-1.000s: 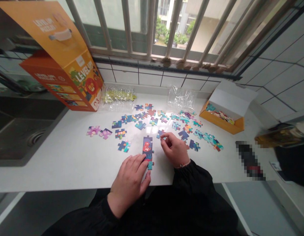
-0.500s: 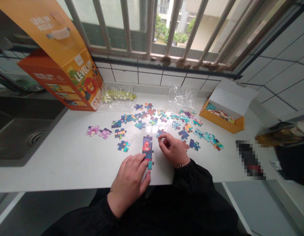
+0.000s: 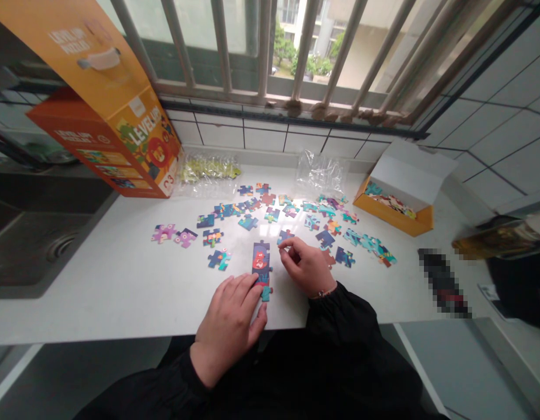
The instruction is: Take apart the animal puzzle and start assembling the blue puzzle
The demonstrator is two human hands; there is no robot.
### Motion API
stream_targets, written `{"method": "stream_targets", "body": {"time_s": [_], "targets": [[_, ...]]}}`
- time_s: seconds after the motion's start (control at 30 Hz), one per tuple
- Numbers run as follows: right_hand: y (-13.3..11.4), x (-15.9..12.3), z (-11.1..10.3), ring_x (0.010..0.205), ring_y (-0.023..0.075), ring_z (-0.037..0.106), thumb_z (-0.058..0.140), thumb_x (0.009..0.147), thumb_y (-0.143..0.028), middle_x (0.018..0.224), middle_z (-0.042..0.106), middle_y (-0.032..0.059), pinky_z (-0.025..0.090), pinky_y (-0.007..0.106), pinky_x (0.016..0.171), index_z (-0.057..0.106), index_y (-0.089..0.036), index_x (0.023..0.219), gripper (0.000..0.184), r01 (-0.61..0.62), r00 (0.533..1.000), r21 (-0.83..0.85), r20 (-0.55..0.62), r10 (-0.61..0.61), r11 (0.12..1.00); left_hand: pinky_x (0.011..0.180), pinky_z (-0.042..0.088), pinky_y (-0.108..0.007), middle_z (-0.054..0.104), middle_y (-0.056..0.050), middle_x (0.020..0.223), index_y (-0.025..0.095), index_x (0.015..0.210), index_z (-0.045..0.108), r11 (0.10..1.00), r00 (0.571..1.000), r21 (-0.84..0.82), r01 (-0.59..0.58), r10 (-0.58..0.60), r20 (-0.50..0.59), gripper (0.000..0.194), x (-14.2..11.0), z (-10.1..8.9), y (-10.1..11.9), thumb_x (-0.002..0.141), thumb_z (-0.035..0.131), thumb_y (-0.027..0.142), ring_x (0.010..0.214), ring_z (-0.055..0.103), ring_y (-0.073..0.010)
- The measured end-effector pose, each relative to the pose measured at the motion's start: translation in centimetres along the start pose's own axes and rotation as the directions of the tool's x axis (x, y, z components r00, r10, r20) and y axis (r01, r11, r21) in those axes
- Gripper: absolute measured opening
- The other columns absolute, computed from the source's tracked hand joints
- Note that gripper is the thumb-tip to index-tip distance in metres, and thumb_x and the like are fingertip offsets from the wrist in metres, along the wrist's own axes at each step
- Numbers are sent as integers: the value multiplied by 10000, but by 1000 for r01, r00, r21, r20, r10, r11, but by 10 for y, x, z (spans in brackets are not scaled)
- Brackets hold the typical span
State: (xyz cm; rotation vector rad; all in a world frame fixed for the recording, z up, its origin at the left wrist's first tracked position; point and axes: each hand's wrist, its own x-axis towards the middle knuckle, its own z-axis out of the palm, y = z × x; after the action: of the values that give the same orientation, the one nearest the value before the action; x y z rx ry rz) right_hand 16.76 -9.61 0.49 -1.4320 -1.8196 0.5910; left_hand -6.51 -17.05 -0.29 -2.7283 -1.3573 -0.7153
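A narrow strip of joined jigsaw puzzle pieces (image 3: 261,256), dark blue with a red figure and a teal end, lies upright in front of me. My left hand (image 3: 232,312) rests flat over its lower left side, fingers stretched out and touching it; part of the strip is hidden beneath them. To the right of the strip, my right hand (image 3: 305,265) is curled with its fingers closed; whether something small is inside is hidden. Just beyond its fingertips is a blue puzzle piece (image 3: 286,235). A dark blue piece (image 3: 325,238) and a brown piece (image 3: 328,257) lie beside that hand.
Many loose pieces spread across the white counter (image 3: 121,291), including purple ones (image 3: 164,233) at left. An orange puzzle box (image 3: 134,146) stands by the sink (image 3: 29,251). Clear plastic bags (image 3: 320,172) lie at the back. A small open box (image 3: 396,207) holds more pieces at right.
Both hands keep almost the same place and pose. The view has shifted very slightly; no piece has visibly moved.
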Motion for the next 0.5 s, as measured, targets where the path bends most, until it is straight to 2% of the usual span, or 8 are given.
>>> {"method": "stream_targets", "body": {"time_s": [0.17, 0.23, 0.3, 0.4, 0.5], "targets": [[0, 1, 0, 566, 113, 539, 614, 1034, -312, 668, 586, -65, 416, 247, 622, 726, -224, 1059, 145, 13, 1000, 3, -28, -12, 1000, 1126, 564, -583, 694, -172, 1457, 184, 1370, 616, 999, 1000, -26, 32, -32, 1, 355, -1, -1, 1, 1017, 628, 213, 1308, 671, -351], [0, 0, -1, 558, 112, 541, 619, 1034, -320, 653, 569, -70, 429, 245, 621, 731, -221, 1069, 153, 11, 996, 3, -90, -11, 1000, 1116, 572, -555, 670, -185, 1467, 180, 1391, 587, 997, 998, -52, 56, -57, -20, 379, -2, -2, 1, 1017, 642, 208, 1315, 659, -346], [-2, -4, -3, 546, 113, 545, 618, 1039, -318, 643, 571, -70, 449, 248, 625, 739, -221, 1084, 161, 16, 985, -20, -169, -19, 1000, 1089, 577, -521, 690, -174, 1391, 183, 1382, 583, 996, 996, -69, 60, -64, -58, 367, -4, -2, 1, 1022, 649, 204, 1268, 669, -330], [-12, -21, -8, 557, 125, 585, 612, 1057, -299, 673, 644, -41, 488, 264, 638, 754, -225, 1099, 166, 63, 968, -111, -236, -88, 992, 1038, 576, -475, 726, -124, 1229, 195, 1327, 607, 996, 994, -81, 35, -43, -97, 301, -5, -3, 0, 1029, 649, 189, 1147, 693, -292], [-24, -52, -14, 565, 145, 639, 620, 1063, -261, 730, 727, -1, 527, 286, 623, 764, -236, 1103, 151, 143, 962, -176, -207, -179, 974, 1013, 573, -459, 741, -97, 1170, 215, 1254, 630, 996, 994, -84, 24, -33, -106, 218, -6, -4, -1, 1037, 628, 187, 1095, 702, -272]]}}
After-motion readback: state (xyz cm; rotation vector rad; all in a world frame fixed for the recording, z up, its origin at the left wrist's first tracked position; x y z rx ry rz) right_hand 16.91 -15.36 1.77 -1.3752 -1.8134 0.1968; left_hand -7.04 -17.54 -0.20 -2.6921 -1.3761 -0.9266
